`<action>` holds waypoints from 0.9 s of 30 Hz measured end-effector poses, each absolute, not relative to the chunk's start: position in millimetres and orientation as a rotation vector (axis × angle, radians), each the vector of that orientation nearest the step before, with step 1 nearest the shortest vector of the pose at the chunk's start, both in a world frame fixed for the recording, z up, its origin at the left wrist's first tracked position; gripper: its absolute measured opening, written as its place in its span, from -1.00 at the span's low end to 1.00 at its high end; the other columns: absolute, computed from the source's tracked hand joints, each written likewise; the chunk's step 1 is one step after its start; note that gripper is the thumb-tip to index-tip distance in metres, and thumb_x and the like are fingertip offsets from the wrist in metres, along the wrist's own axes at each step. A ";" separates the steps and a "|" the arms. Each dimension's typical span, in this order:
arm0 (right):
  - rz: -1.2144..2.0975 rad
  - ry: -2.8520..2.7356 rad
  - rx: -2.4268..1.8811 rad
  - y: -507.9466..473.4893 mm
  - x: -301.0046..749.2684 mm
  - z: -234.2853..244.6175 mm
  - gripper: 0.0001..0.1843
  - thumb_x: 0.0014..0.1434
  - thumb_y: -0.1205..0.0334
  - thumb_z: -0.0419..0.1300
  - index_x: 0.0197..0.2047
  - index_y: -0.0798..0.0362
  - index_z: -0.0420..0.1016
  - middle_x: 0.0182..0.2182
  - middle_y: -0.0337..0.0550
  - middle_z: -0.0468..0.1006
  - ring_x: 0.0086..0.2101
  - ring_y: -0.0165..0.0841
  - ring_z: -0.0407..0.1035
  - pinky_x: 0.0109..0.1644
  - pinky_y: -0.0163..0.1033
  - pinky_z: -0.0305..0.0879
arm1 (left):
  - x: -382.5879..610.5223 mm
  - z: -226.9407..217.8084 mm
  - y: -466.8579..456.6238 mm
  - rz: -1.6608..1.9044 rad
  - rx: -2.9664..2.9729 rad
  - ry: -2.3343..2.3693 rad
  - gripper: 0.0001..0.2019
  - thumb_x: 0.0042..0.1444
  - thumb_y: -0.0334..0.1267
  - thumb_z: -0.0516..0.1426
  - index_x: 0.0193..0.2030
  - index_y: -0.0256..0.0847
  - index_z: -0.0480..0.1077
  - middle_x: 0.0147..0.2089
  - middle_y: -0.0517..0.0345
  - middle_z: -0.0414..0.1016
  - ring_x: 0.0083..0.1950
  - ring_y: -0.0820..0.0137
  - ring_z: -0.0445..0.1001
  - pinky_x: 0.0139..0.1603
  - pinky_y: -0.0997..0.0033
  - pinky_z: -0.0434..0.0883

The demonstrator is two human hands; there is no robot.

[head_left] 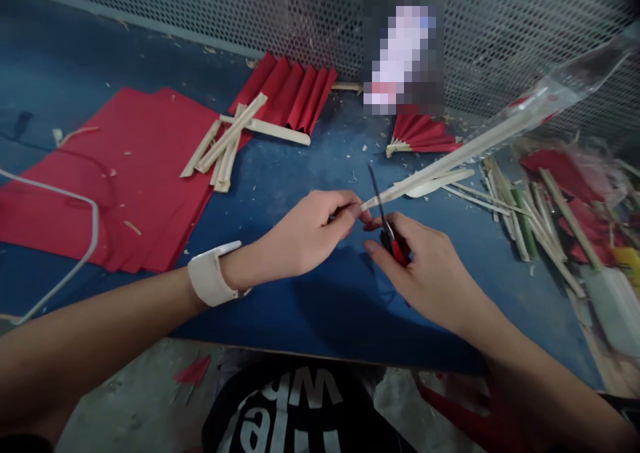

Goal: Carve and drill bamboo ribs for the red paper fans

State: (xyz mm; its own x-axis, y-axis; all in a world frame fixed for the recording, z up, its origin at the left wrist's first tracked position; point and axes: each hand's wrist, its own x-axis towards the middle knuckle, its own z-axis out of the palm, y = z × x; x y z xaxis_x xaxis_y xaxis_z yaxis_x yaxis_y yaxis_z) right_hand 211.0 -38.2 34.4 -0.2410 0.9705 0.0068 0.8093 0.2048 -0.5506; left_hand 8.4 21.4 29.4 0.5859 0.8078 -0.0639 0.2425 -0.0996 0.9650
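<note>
Left grip (313, 236) on pale strip (440, 165)

pixelated patch (403, 49): unreadable | red sheets (115, 193): cropped left | bladed tool (389, 231): handle partly hidden

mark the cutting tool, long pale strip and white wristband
Cutting tool (398, 251): head view, red part of its handle.
Long pale strip (450, 160): head view, middle of its length.
White wristband (212, 281): head view, side of the band.
</note>
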 end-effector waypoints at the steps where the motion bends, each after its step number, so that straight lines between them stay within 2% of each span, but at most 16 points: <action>1: 0.645 -2.163 -1.642 -36.7 212.9 36.3 -0.68 0.44 0.00 0.10 -0.05 0.09 0.47 -0.37 -0.19 0.47 -0.38 -0.46 0.36 -0.24 -0.34 0.23 | 7.9 31.6 20.0 0.602 1.617 0.876 -0.70 0.47 -0.28 -0.03 -0.12 -0.28 0.52 -0.51 0.29 0.22 -0.52 0.50 0.20 -0.49 0.49 0.21; 4: 0.709 -2.206 -1.610 -34.2 217.7 40.3 -0.65 0.50 0.01 0.02 -0.05 0.08 0.49 -0.26 -0.12 0.53 -0.28 -0.43 0.42 -0.15 -0.32 0.29 | 6.3 37.2 16.2 0.607 1.574 0.859 -0.71 0.48 -0.27 -0.04 -0.12 -0.27 0.49 -0.49 0.28 0.28 -0.51 0.51 0.24 -0.47 0.51 0.27; 7: 0.679 -2.238 -1.560 -35.0 219.7 40.8 -0.69 0.52 0.10 -0.01 0.03 0.07 0.48 -0.27 -0.16 0.53 -0.35 -0.47 0.37 -0.18 -0.33 0.27 | 5.6 40.3 13.1 0.598 1.554 0.822 -0.72 0.49 -0.24 -0.05 -0.10 -0.26 0.46 -0.48 0.29 0.31 -0.52 0.53 0.25 -0.45 0.52 0.31; 10: 0.619 -2.225 -1.447 -35.8 219.5 38.6 -0.65 0.55 0.05 -0.04 0.12 0.06 0.46 -0.24 -0.18 0.55 -0.35 -0.49 0.38 -0.20 -0.35 0.26 | 5.5 39.9 11.1 0.613 1.557 0.786 -0.75 0.49 -0.26 -0.05 -0.12 -0.25 0.42 -0.48 0.30 0.30 -0.52 0.54 0.25 -0.46 0.53 0.30; 13: 0.582 -2.222 -1.334 -33.8 219.8 34.9 -0.61 0.58 0.06 -0.09 0.05 0.09 0.48 -0.17 -0.15 0.58 -0.23 -0.50 0.46 -0.13 -0.38 0.30 | 3.9 37.3 9.9 0.614 1.582 0.774 -0.76 0.50 -0.24 -0.03 -0.15 -0.24 0.41 -0.48 0.31 0.26 -0.51 0.53 0.23 -0.47 0.53 0.25; 15: 0.512 -2.224 -1.258 -31.2 220.9 32.1 -0.64 0.58 0.11 -0.06 -0.04 0.11 0.49 -0.20 -0.15 0.58 -0.23 -0.51 0.47 -0.14 -0.40 0.30 | 1.7 35.9 9.1 0.615 1.629 0.756 -0.75 0.50 -0.17 0.01 -0.15 -0.23 0.42 -0.46 0.31 0.25 -0.49 0.52 0.22 -0.47 0.51 0.23; 17: 0.454 -2.229 -1.175 -28.6 222.7 29.7 -0.70 0.55 0.13 0.02 -0.04 0.13 0.50 -0.22 -0.16 0.58 -0.26 -0.53 0.46 -0.18 -0.42 0.29 | -0.7 35.6 8.1 0.624 1.698 0.724 -0.74 0.50 -0.11 0.05 -0.12 -0.22 0.44 -0.40 0.27 0.31 -0.43 0.50 0.25 -0.41 0.49 0.27; 20: 0.454 -2.256 -1.084 -25.9 226.1 27.0 -0.73 0.53 0.17 0.07 0.07 0.14 0.51 -0.14 -0.15 0.62 -0.22 -0.57 0.48 -0.13 -0.46 0.33 | -3.2 36.3 7.2 0.632 1.792 0.672 -0.71 0.52 -0.07 0.02 -0.09 -0.22 0.44 -0.26 0.20 0.43 -0.32 0.47 0.34 -0.27 0.45 0.35; 22: 0.481 -2.281 -1.046 -25.2 228.2 25.9 -0.70 0.54 0.17 0.06 0.12 0.16 0.50 -0.13 -0.16 0.63 -0.24 -0.59 0.48 -0.12 -0.48 0.34 | -3.8 36.9 7.7 0.628 1.846 0.632 -0.69 0.54 -0.08 -0.01 -0.11 -0.22 0.43 -0.21 0.17 0.45 -0.28 0.45 0.38 -0.19 0.42 0.38; 27: 0.522 -2.284 -1.038 -24.5 230.7 25.9 -0.69 0.53 0.18 0.07 0.12 0.20 0.52 -0.24 -0.22 0.60 -0.33 -0.64 0.42 -0.18 -0.51 0.30 | -3.9 36.8 10.8 0.587 1.954 0.576 -0.71 0.55 -0.17 -0.08 -0.11 -0.21 0.39 -0.15 0.14 0.49 -0.18 0.39 0.45 -0.06 0.35 0.41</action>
State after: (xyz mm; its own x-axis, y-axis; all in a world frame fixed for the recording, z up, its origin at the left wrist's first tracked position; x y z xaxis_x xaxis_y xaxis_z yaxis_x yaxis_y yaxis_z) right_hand 230.7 -24.5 25.9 -0.5356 0.7745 0.3365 0.5517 0.6226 -0.5550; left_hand -3.9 10.8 36.8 0.7711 0.6170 0.1570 0.1447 -0.4099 0.9006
